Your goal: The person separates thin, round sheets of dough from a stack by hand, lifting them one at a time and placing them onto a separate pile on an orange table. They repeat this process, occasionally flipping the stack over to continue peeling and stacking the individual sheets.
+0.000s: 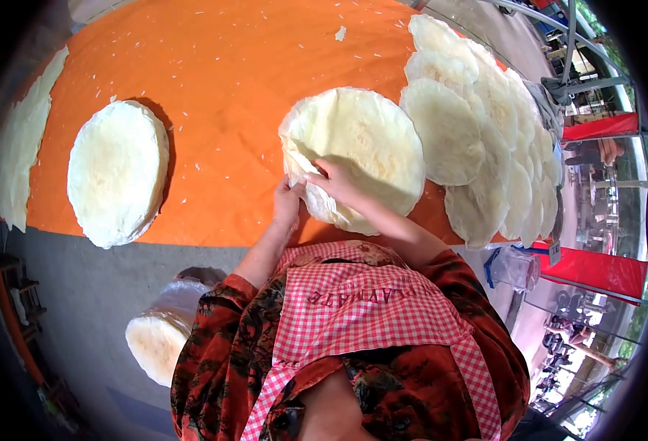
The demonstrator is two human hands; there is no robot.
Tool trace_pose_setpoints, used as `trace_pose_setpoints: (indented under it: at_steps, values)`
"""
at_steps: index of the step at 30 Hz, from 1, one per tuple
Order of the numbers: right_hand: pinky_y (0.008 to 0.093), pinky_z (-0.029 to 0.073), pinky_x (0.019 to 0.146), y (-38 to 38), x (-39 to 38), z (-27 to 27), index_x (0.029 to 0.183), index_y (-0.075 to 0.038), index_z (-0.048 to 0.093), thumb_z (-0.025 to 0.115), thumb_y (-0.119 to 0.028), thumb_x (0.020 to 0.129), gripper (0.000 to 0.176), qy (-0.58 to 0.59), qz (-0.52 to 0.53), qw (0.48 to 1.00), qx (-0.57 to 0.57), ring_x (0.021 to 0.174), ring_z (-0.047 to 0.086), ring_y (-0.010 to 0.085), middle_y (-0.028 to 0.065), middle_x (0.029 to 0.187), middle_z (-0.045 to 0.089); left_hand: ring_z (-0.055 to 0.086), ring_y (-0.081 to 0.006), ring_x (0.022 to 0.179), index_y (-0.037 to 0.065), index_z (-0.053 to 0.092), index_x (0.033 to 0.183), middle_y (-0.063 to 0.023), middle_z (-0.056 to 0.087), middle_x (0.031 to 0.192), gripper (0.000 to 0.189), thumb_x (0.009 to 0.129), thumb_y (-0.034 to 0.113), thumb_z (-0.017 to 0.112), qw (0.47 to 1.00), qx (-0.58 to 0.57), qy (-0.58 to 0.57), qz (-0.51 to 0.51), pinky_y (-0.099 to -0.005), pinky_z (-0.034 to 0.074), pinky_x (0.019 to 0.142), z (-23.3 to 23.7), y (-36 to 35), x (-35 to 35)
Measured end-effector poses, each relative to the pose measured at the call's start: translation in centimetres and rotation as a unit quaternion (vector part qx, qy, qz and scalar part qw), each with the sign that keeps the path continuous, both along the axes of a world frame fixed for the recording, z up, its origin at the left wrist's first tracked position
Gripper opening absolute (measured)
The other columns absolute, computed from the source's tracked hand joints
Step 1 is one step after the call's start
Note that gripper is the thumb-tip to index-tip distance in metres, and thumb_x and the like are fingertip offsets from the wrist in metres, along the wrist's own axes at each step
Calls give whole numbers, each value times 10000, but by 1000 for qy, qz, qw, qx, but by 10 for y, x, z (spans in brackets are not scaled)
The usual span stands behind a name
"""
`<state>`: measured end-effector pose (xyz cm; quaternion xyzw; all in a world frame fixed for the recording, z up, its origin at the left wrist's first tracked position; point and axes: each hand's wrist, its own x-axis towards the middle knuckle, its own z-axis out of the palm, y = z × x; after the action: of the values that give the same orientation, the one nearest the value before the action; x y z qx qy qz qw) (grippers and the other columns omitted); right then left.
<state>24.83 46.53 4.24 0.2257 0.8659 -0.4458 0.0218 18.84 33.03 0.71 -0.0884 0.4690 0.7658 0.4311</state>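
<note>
Near the middle of the frame, on the orange bench (pixel 221 162), the left hand (pixel 287 201) and right hand (pixel 336 184) pinch the folded left edge of a round sheet (pixel 368 140). It looks light, limp and easily torn, probably best held by its rim.

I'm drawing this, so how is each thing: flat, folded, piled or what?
Middle pile: round sheets, left edge lifted.
Left hand: pinching that edge.
Right hand: pinching it too.
Left pile: stacked, lying flat.
Right-side sheets: spread out, overlapping.
Orange cloth: spread out, speckled with white bits.
Checked apron: worn.
Lower pile: partly hidden.
</note>
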Motion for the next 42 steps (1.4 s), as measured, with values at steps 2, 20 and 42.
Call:
trace_pose_setpoints:
  at_steps: [2,20,42]
  values:
    - [328,502,745,2,2,6,1153,20,596,627,-381,874,490,-4,-3,1000,-31,815,635,234,170,908,661,616,-182,830,8,568,1124,-88,637,974,232,897,11,519,1000,-2,1,-11,-309,527,710,-10,0,-1]
    - [407,493,856,-28,-30,55,1245,49,522,522,-422,888,591,-223,56,951,208,942,643,307,211,1044,646,598,-156,701,40,619,1002,-60,649,863,202,849,-31,507,1000,-15,9,-22,-287,518,626,-23,-2,-4]
    - [408,516,809,-21,-27,37,1184,32,566,506,-462,885,581,-201,66,960,185,912,656,298,191,1016,662,585,-145,783,21,604,1046,-60,632,900,198,974,135,459,999,9,-29,-34,-283,513,711,-12,-5,-6]
